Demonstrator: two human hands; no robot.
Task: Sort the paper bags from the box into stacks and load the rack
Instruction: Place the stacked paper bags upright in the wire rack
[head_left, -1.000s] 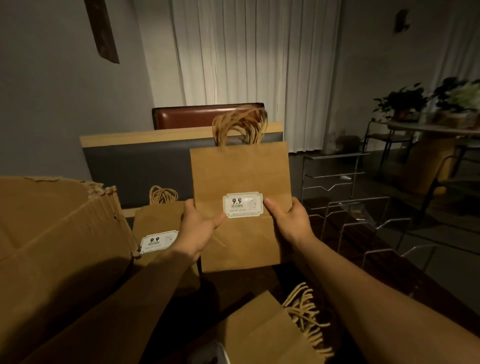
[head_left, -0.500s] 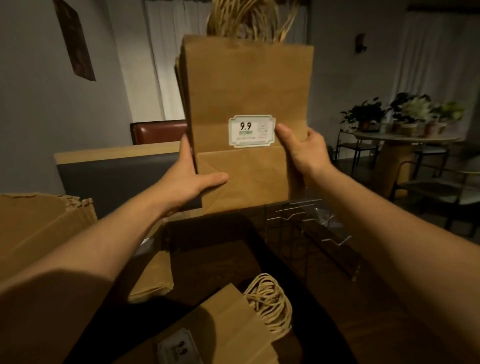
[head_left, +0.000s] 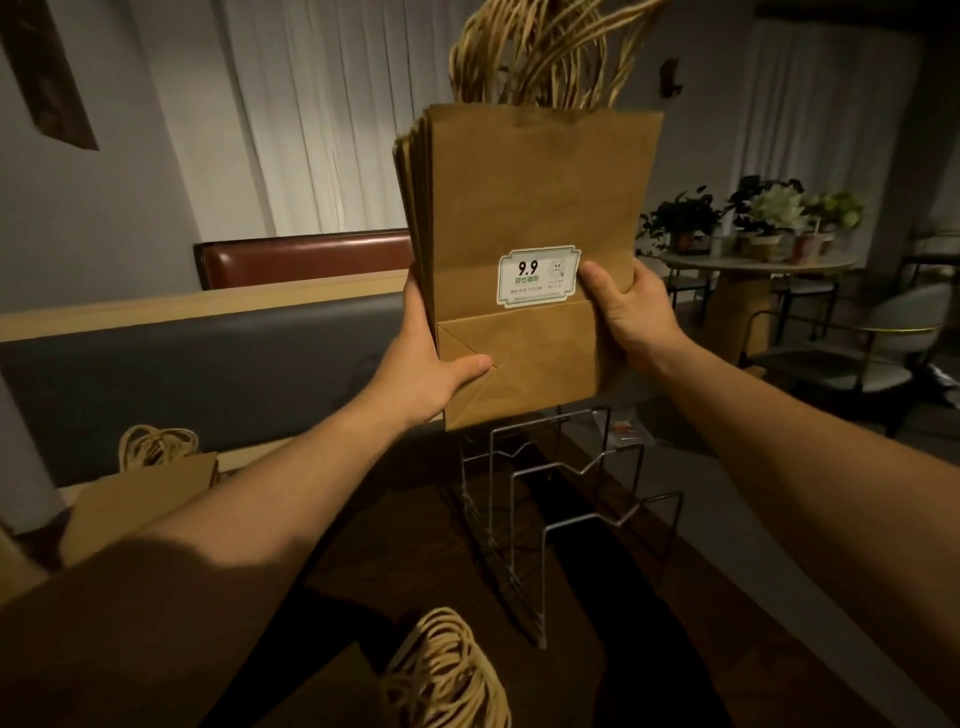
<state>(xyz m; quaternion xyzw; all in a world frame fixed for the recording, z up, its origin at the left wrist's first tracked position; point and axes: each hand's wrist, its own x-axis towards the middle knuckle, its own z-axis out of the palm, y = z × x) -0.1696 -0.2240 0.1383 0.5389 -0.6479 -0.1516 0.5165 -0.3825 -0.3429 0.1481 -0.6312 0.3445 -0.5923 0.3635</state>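
both hands gripped the stack of paper bags (head_left: 530, 208) upright, left hand (head_left: 421, 364) and right hand (head_left: 628, 306) at its sides. it hung just above the wire rack (head_left: 550, 499) on the counter (head_left: 405, 519).

Single head-worn view, facing forward and down, close over the table (head_left: 415, 519).

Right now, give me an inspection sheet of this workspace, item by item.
Surface: dark wooden table, dimly lit.
Job's things: stack of paper bags held upright above the wire rack; rack slots bare.
Clutter: another bag stack far left, a third at the near edge, handles showing.
Grips: left hand and right hand clasp the held stack's sides.
Cables: nothing seen.
Surroundings: bench back, curtains, potted plants on a round table.
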